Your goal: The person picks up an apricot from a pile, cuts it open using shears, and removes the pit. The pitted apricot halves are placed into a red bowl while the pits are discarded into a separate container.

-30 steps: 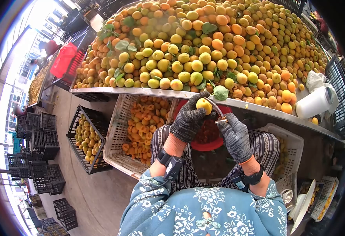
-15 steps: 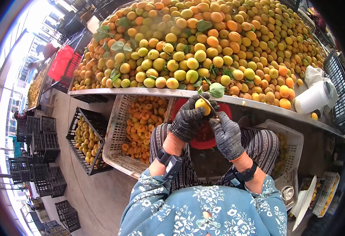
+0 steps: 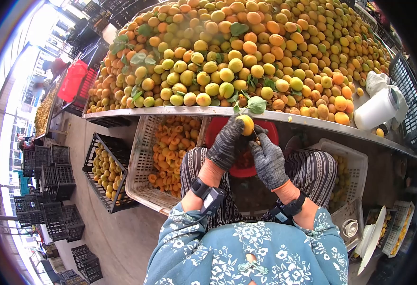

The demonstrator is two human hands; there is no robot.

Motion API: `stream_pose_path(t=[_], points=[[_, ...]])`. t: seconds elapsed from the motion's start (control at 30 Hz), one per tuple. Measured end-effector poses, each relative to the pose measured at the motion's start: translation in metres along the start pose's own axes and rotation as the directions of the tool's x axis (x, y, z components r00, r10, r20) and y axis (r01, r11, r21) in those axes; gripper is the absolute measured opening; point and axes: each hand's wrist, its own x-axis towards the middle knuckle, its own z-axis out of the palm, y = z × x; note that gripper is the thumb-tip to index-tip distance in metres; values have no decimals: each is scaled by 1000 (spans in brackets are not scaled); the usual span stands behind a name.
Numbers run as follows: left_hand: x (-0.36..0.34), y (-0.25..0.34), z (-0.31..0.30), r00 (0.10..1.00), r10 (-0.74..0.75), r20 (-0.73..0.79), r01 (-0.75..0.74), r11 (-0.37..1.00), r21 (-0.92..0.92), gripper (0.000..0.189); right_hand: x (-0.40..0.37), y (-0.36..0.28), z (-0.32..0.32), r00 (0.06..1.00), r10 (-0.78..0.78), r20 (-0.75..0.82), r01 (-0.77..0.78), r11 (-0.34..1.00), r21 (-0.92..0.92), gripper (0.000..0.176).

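My left hand, in a dark grey knit glove, is closed around a yellow apricot just in front of the table edge. My right hand, gloved alike, is closed on a small knife, of which only a little shows between the fingers and the fruit. Both hands are above a red basin between my knees. To the left stands a white crate with halved, orange apricots in it. A heap of whole apricots with some leaves covers the table above my hands.
The metal table edge runs in front of me. A black crate of apricots stands left, a pale crate by my right knee. A white jug lies on the table at right. Black crates are stacked far left.
The knife blade, earlier seen across the apricot, is now mostly out of sight. My left hand has turned the fruit slightly, and my right hand has moved a little lower.
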Motion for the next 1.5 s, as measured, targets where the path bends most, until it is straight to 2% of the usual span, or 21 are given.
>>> stream_pose_path(t=[0.07, 0.13, 0.23, 0.3, 0.37, 0.43, 0.5, 0.6, 0.67, 0.7, 0.73, 0.8, 0.9, 1.03, 1.1, 1.13, 1.2, 1.33, 1.4, 1.43, 1.5], points=[[1, -9, -6, 999, -28, 26, 26, 997, 75, 40, 7, 4, 4, 994, -57, -98, 60, 998, 31, 26], [5, -9, -6, 986, -162, -37, 161, 986, -34, 37, 7, 7, 5, 993, -48, -104, 52, 998, 38, 26], [10, -15, -8, 985, -151, -79, 148, 988, -41, 35, 5, 8, 5, 997, -38, -71, 32, 996, -87, 23], [12, -19, -7, 987, -121, -106, 121, 993, -6, 35, 5, 5, 3, 997, 23, 74, 0, 954, -300, 31], [13, -18, 0, 962, -135, -238, 109, 987, -120, 37, 1, 7, 4, 997, -51, 66, 71, 929, -364, 33], [9, -13, 10, 965, -174, -199, 143, 977, -160, 38, 1, 11, 7, 991, -123, 60, 137, 893, -429, 35], [4, -10, 18, 964, -214, -160, 180, 963, -202, 38, 0, 14, 12, 983, -180, -33, 151, 899, -410, 22], [5, -11, 13, 971, -209, -117, 184, 963, -198, 39, 4, 13, 11, 991, -111, -77, 78, 936, -343, 25], [18, -20, -12, 981, -105, -160, 110, 994, 19, 41, 5, 15, 7, 991, -99, -93, 69, 956, -285, 28], [18, -19, -6, 994, 41, -103, -24, 987, 159, 36, 5, 13, 5, 988, -110, -109, 77, 960, -269, 28], [15, -13, 2, 994, 41, -103, -24, 987, 156, 36, 4, 12, 3, 985, -121, -124, 86, 963, -254, 28], [9, 1, 11, 996, 83, -16, -71, 924, 377, 31, 4, 16, 3, 987, -112, -114, 78, 960, -269, 27], [11, -1, 7, 985, 167, -43, -125, 862, 491, 29, 4, 14, 4, 991, -105, -79, 71, 934, -350, 26], [15, -10, -1, 956, 279, -92, -199, 845, 496, 30, 5, 14, 9, 998, -57, -41, 37, 922, -386, 27], [19, -13, -8, 955, 67, -289, -51, 997, 63, 28, 4, 11, 10, 999, -40, -21, 29, 921, -388, 28], [20, -12, -8, 955, 67, -289, -50, 997, 66, 28, 4, 10, 11, 998, -50, -25, 37, 932, -362, 28], [19, -13, -8, 971, -124, -202, 108, 990, -87, 30, 2, 11, 12, 998, -54, -30, 41, 942, -334, 27], [16, -18, 9, 963, -151, -223, 115, 979, -167, 42, 4, 18, 12, 989, -108, -104, 64, 933, -355, 29], [12, -12, 12, 962, -189, -196, 182, 982, -53, 40, 3, 21, 7, 984, -137, -116, 86, 928, -363, 29], [12, -11, 10, 962, -190, -195, 183, 982, -51, 40, 3, 19, 2, 991, -91, -95, 55, 943, -328, 30], [13, -10, 10, 999, 33, -16, -27, 958, 286, 34, 4, 19, 0, 996, -45, -78, 21, 956, -294, 30]])
